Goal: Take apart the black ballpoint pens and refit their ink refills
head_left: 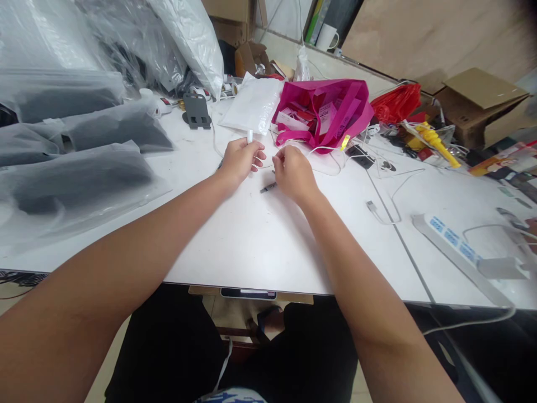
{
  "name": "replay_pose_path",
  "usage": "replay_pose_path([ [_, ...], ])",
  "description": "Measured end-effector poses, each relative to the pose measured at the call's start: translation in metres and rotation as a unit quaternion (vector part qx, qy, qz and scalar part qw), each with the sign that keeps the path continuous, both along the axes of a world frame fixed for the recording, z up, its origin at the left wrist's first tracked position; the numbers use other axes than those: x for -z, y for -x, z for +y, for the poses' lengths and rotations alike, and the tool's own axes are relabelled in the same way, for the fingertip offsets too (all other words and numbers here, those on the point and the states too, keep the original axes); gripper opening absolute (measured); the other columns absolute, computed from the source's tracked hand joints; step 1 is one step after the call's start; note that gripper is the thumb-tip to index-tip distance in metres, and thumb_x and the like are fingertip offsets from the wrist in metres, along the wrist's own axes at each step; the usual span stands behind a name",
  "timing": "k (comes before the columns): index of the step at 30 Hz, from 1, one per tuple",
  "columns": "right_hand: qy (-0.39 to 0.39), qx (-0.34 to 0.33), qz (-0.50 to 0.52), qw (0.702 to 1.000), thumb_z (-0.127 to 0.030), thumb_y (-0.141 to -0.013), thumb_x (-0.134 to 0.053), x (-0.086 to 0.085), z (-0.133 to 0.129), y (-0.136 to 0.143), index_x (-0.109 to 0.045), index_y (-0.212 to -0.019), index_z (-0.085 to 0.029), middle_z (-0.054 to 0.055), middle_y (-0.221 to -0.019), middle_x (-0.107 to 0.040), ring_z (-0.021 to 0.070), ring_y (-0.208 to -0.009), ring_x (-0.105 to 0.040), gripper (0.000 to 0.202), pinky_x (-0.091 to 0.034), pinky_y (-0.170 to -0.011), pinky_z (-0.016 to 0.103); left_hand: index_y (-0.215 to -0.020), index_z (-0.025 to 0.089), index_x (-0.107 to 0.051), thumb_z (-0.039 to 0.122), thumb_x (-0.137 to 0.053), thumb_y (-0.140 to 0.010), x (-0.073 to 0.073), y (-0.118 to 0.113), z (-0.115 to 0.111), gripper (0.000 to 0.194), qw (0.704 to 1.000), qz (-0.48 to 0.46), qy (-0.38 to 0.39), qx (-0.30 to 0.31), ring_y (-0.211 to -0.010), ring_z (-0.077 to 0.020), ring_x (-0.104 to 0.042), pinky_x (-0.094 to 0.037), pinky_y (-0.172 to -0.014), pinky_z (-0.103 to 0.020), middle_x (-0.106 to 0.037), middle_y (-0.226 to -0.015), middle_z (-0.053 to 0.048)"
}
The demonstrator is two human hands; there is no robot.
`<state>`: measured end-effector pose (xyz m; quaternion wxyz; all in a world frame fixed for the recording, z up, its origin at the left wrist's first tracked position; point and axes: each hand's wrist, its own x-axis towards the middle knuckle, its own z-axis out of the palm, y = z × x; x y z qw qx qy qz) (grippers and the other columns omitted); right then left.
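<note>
My left hand [240,159] is closed around a small white stick-like thing [250,136], whose end stands up past the thumb; its kind is unclear. Close by on the right, my right hand [295,173] is closed with thumb and fingertips pinched together. Whatever it may hold is too small or hidden to make out. A dark grey pen-like thing [268,188] lies on the white table [251,240] just under the right hand, partly covered by it. The two hands are slightly apart above the table.
A white bubble mailer [254,103] and a full pink tote bag [323,112] lie beyond my hands. Frosted bags [79,179] and a black phone stand [196,112] are on the left. Rightward are a USB cable [372,207], a power strip [455,254] and a cardboard box [474,112].
</note>
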<state>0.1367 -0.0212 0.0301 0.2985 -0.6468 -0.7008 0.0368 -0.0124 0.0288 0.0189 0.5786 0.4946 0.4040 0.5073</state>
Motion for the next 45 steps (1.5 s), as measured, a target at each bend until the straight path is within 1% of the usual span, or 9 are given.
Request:
replay_pose_path([
  [3,0.173,-0.071,0.157,0.97,-0.027,-0.106,-0.05,-0.01,-0.014,0.0,-0.054,-0.092,-0.022,0.01,-0.097,-0.076,0.0226,-0.081,-0.069,0.016,-0.055,-0.082,0.043,-0.084,0.02,-0.065,0.029,-0.066,-0.085,0.0,0.0,0.002,0.01,1.0,-0.002,-0.007,-0.015,-0.065,-0.0139,-0.062,-0.046,-0.061,-0.028,-0.069,-0.08,-0.004],
  [5,0.214,-0.098,0.219,0.947,-0.029,-0.107,-0.051,-0.008,-0.018,0.0,-0.054,-0.091,-0.023,0.006,-0.093,-0.077,0.02,-0.08,-0.07,0.018,-0.057,-0.08,0.04,-0.085,0.02,-0.064,0.029,-0.066,-0.085,-0.002,0.001,0.003,0.01,1.0,-0.001,-0.009,-0.026,-0.065,-0.0139,-0.062,-0.047,-0.062,-0.029,-0.069,-0.079,-0.004],
  [10,0.021,-0.058,0.273,0.96,-0.044,-0.108,-0.055,0.008,-0.006,-0.013,-0.051,-0.097,-0.026,0.0,-0.091,-0.074,0.0153,-0.08,-0.069,0.021,-0.058,-0.082,0.036,-0.085,0.021,-0.062,0.034,-0.069,-0.084,-0.01,0.007,0.009,0.015,0.998,-0.02,-0.041,-0.05,-0.067,-0.0139,-0.062,-0.048,-0.062,-0.027,-0.066,-0.073,-0.001],
  [13,-0.026,-0.023,0.295,0.955,-0.042,-0.106,-0.058,0.013,0.003,-0.023,-0.05,-0.097,-0.026,0.001,-0.089,-0.072,0.015,-0.079,-0.069,0.02,-0.057,-0.08,0.034,-0.084,0.021,-0.062,0.033,-0.067,-0.085,-0.012,0.011,0.011,0.013,0.997,-0.02,-0.043,-0.056,-0.064,-0.0132,-0.061,-0.047,-0.06,-0.027,-0.065,-0.072,-0.001],
  [21,-0.041,0.037,0.409,0.911,-0.025,-0.095,-0.068,0.01,0.006,-0.029,-0.05,-0.09,-0.025,0.003,-0.092,-0.074,0.0145,-0.082,-0.071,0.018,-0.059,-0.079,0.032,-0.08,0.017,-0.069,0.023,-0.066,-0.082,0.003,-0.005,-0.01,0.007,0.994,0.029,0.021,0.101,-0.057,-0.0135,-0.061,-0.047,-0.057,-0.029,-0.07,-0.072,-0.005],
  [24,-0.021,-0.011,0.397,0.918,-0.037,-0.099,-0.065,0.002,0.0,-0.03,-0.059,-0.103,-0.026,0.005,-0.11,-0.077,0.0159,-0.094,-0.073,0.014,-0.061,-0.082,0.032,-0.081,0.015,-0.07,0.021,-0.066,-0.085,0.001,-0.01,-0.023,0.008,0.986,0.027,0.031,0.164,-0.057,-0.0135,-0.062,-0.047,-0.059,-0.029,-0.072,-0.073,-0.007],
  [31,-0.041,-0.06,0.328,0.942,-0.064,-0.099,-0.061,-0.009,-0.011,-0.023,-0.066,-0.128,-0.031,0.008,-0.128,-0.075,0.0223,-0.111,-0.072,0.044,-0.062,-0.084,0.039,-0.079,0.015,-0.07,0.027,-0.067,-0.09,-0.002,-0.012,-0.034,0.016,0.965,0.016,0.003,0.261,-0.06,-0.0145,-0.063,-0.047,-0.058,-0.03,-0.074,-0.077,-0.009],
  [39,-0.043,-0.062,0.352,0.933,-0.061,-0.101,-0.06,-0.01,-0.014,-0.013,-0.063,-0.122,-0.03,0.008,-0.126,-0.075,0.0225,-0.112,-0.073,0.038,-0.063,-0.086,0.04,-0.078,0.014,-0.071,0.023,-0.065,-0.091,-0.002,-0.012,-0.035,0.017,0.961,0.011,0.002,0.276,-0.059,-0.0146,-0.064,-0.048,-0.06,-0.03,-0.074,-0.075,-0.009],
  [45,-0.035,-0.103,0.388,0.915,-0.068,-0.093,-0.07,-0.002,-0.013,-0.01,-0.06,-0.109,-0.031,0.004,-0.119,-0.074,0.0184,-0.079,-0.072,0.041,-0.06,-0.061,0.035,-0.075,0.014,-0.066,0.017,-0.062,-0.088,-0.009,-0.011,-0.035,0.013,0.964,-0.039,-0.009,0.263,-0.057,-0.0146,-0.065,-0.049,-0.06,-0.029,-0.073,-0.07,-0.008],
])
